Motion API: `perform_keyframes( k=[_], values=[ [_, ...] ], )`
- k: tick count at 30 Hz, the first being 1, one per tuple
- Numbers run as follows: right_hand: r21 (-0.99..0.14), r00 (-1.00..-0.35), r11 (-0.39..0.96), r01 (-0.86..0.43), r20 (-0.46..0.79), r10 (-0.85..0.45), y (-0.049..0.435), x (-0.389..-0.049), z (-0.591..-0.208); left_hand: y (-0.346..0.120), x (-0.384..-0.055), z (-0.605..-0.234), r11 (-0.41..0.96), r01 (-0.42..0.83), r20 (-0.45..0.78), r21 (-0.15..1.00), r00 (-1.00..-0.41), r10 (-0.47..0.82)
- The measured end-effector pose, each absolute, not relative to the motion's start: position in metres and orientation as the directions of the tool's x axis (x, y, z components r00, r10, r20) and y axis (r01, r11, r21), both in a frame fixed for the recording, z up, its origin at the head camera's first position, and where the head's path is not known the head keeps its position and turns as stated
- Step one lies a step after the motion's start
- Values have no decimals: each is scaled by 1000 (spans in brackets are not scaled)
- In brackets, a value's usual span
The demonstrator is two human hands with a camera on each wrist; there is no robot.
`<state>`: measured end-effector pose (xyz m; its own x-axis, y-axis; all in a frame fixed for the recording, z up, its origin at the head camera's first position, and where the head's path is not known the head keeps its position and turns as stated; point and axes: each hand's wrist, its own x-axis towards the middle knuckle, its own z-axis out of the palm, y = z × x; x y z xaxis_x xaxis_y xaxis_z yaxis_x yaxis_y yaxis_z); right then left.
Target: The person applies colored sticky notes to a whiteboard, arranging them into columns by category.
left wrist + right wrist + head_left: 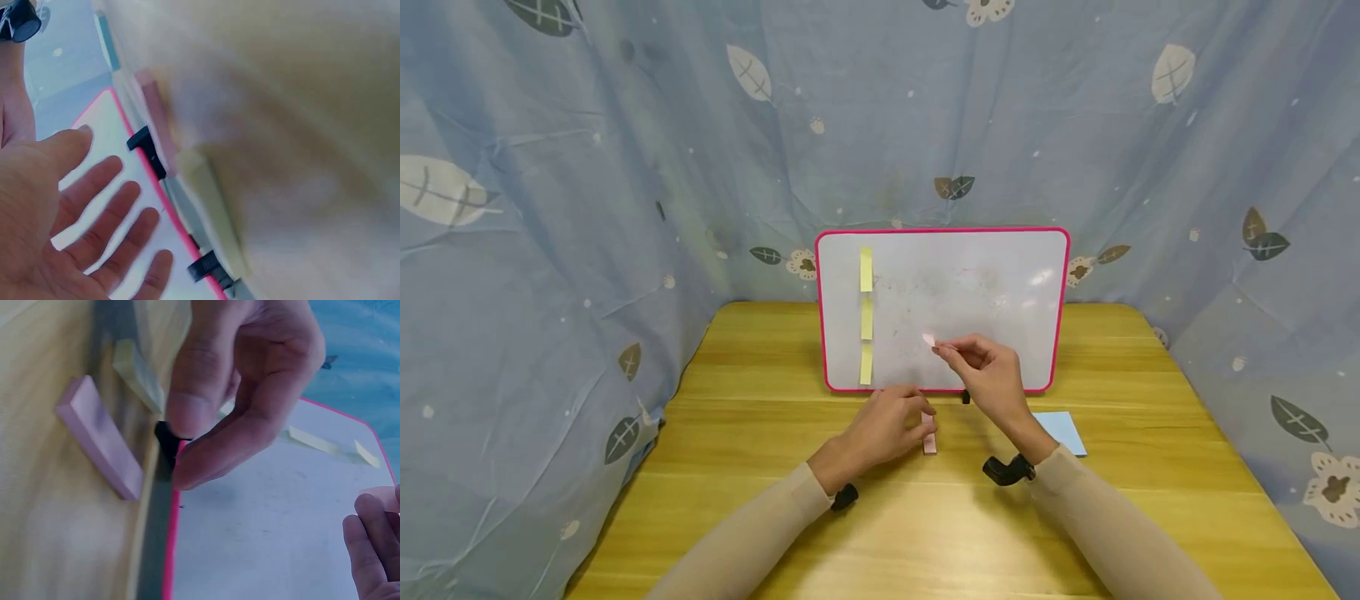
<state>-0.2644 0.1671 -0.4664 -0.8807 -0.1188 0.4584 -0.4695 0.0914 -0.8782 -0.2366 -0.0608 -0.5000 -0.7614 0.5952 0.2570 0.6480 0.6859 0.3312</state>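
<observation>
**Pinched in the right hand (992, 379): one pink slip (928, 340), with three yellow strips (867, 319) on the board**

The right hand has its thumb and fingertips closed together on the edge of the pink slip, with no gap that I can notice. The slip is at 10 o'clock from this hand, before the whiteboard (970, 283), a little under the middle of it. Whether the paper touches the surface, I cannot tell.

The left hand (887, 425) has its fingers spread loosely and has hold of nothing. In the head view, the pink pad (929, 446) lies on the table (917, 533) at 3 o'clock from it; the wrist views show hand and pad apart. A yellow pad (209, 212) is seen in the left wrist view, at 5 o'clock from the pink one. The blue pad (1062, 433) is at 4 o'clock from the right hand.

About the progress: the yellow strips make one upright column at the 9 o'clock side of the board, so I judge the yellow part to be done. No other pink piece is seen on the board, so the pink part seems only at its beginning. No blue piece is there either; if blue also belongs to the work, it remains wholly to do.
</observation>
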Motion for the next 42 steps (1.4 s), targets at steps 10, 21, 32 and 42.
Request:
perform_keyframes(
  k=[10, 21, 32, 42],
  values=[
    [-814, -824, 126, -567, 560, -84, 162, -272, -451, -77, -253, -472, 577, 720, 523, 385, -686, 506],
    [-746, -769, 190, -639, 629, -116, 156, -284, -442, -94, -278, -433, 530, 777, 776, 340, -550, 309],
    [-619, -664, 260, -741, 733, -149, 145, -300, -425, -108, -304, -395, 582, 754, 818, 304, -520, 246],
    [-549, -608, 299, -781, 779, -157, 139, -316, -410, -116, -331, -366, 675, 682, 791, 281, -563, 239]
  ],
)
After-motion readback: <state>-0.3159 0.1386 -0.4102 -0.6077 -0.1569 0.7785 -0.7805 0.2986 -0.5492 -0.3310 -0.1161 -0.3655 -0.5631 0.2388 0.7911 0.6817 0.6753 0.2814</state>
